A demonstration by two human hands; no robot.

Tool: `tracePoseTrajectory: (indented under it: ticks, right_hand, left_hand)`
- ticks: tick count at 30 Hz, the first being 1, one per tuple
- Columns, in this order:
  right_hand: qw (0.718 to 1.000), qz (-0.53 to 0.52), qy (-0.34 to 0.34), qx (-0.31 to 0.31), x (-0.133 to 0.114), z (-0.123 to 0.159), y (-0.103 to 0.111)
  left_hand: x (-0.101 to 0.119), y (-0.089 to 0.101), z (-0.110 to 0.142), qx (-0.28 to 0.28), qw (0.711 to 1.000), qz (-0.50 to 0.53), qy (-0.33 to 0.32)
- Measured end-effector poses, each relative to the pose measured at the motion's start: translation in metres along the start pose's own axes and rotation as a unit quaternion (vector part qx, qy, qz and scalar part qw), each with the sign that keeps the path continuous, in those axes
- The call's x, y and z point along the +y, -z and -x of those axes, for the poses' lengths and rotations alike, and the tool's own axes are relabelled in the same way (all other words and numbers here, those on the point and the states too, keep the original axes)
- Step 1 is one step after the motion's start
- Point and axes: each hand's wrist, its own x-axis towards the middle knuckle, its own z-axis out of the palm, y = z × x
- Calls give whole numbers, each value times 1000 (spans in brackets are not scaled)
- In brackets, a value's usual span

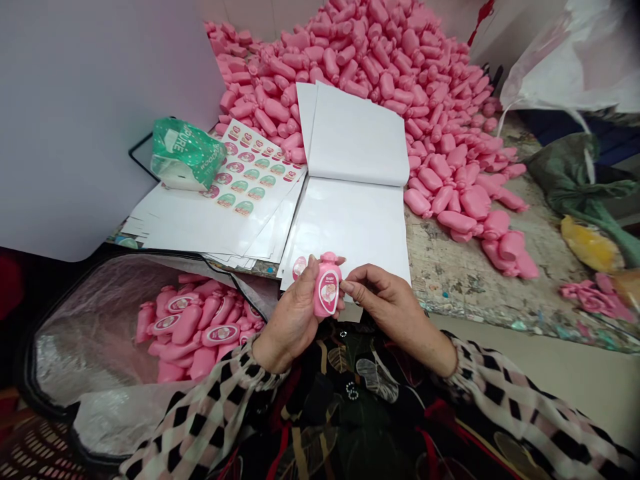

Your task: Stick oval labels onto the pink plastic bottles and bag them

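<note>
A small pink plastic bottle (321, 309) stands nearly upright in my left hand (295, 313), which is closed around its side and back. On its front is an oval label (328, 292) with a white edge and the word "BABY". My right hand (395, 307) is beside it, thumb and forefinger pinched at the label's right edge. Whether anything is between those fingertips cannot be made out. Behind my hands lies white backing paper (355, 220), with one round pink sticker (299, 267) near its lower left corner.
A large heap of pink bottles (350, 53) covers the back of the worn table (445, 280). To the left are printed sticker sheets (255, 170) and a green packet (185, 153). An open lined bag (85, 333) below holds labelled bottles. Farther right sits a dark green sack (570, 173).
</note>
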Motion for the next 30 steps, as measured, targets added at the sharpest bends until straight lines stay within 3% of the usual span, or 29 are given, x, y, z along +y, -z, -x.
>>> tracePoseTrajectory:
  ticks: [11, 20, 24, 27, 30]
  right_hand:
    - [1000, 14, -19, -19, 3, 1, 2]
    - [1000, 23, -7, -7, 10, -1, 4]
    - [995, 102, 9, -3, 13, -2, 12]
    - [985, 166, 28, 42, 13, -4, 25]
    - [993, 57, -6, 102, 11, -8, 32]
  left_hand:
    - [1, 1, 4, -22, 998, -56, -35]
    - [1, 2, 8, -42, 996, -75, 37]
    - [2, 1, 10, -45, 994, -76, 58]
    - [5, 3, 12, -65, 994, -46, 75]
    - [7, 2, 11, -91, 991, -3, 100]
